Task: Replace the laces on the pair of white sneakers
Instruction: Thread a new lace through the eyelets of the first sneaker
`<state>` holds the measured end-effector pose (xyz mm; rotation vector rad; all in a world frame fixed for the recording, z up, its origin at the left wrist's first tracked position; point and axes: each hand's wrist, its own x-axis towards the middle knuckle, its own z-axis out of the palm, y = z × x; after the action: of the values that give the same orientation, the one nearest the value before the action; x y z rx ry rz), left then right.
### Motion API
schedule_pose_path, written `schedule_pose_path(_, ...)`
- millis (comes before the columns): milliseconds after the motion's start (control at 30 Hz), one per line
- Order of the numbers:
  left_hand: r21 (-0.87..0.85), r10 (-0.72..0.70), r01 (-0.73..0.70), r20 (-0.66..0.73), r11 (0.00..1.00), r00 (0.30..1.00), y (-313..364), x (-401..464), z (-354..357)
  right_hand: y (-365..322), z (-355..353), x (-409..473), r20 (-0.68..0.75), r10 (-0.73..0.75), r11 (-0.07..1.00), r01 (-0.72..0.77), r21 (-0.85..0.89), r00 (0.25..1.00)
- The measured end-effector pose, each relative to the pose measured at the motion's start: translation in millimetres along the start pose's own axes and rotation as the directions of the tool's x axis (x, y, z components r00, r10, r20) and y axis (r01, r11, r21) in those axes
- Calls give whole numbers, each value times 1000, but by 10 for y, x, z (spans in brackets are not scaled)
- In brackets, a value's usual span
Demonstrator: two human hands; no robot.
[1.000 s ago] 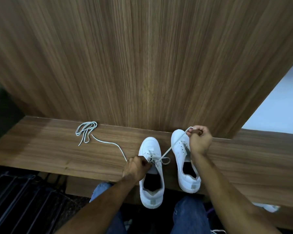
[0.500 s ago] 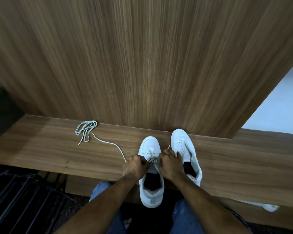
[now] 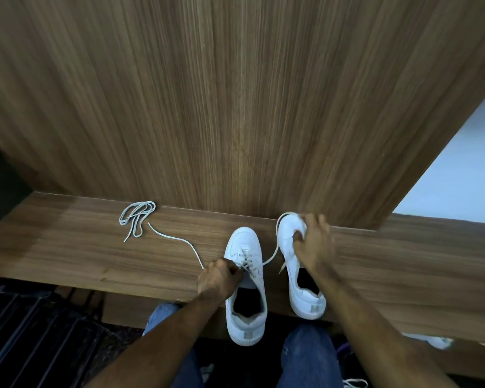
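Right hand (image 3: 314, 245) now out over the right sneaker (image 3: 297, 264), blurred, its fingers' hold on the lace (image 3: 275, 245) unclear; left hand (image 3: 219, 278) fingers pinching lace.

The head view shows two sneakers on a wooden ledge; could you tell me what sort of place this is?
Probably indoors, perhaps a home or fitted room: a wood-veneer bench beneath a matching panelled wall, with a dark slatted rack below. I cannot tell more.

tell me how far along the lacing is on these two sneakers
Done: the left sneaker shows lace crossings through its eyelets. In hand: left hand pinches at the eyelets while right hand pulls the lace. Left: the right sneaker seems unlaced; a loose lace waits on the bench.
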<state>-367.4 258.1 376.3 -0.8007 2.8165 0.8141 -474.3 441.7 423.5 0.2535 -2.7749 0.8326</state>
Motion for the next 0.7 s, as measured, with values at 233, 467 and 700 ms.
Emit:
schedule_pose_path(233, -17, 7, -7, 3, 1000, 1000, -4, -5, -5, -80, 502, -579, 549, -288, 910, 403, -98, 785)
schedule_pose_path(467, -53, 30, -29, 26, 998, 999, -32, -4, -42, -36, 280, -371, 304, -225, 932, 295, -209, 926)
schedule_pose_path(700, -328, 106, -50, 154, 943, 982, -139, 128, -30, 40, 162, -294, 480, -183, 906, 337, -257, 858)
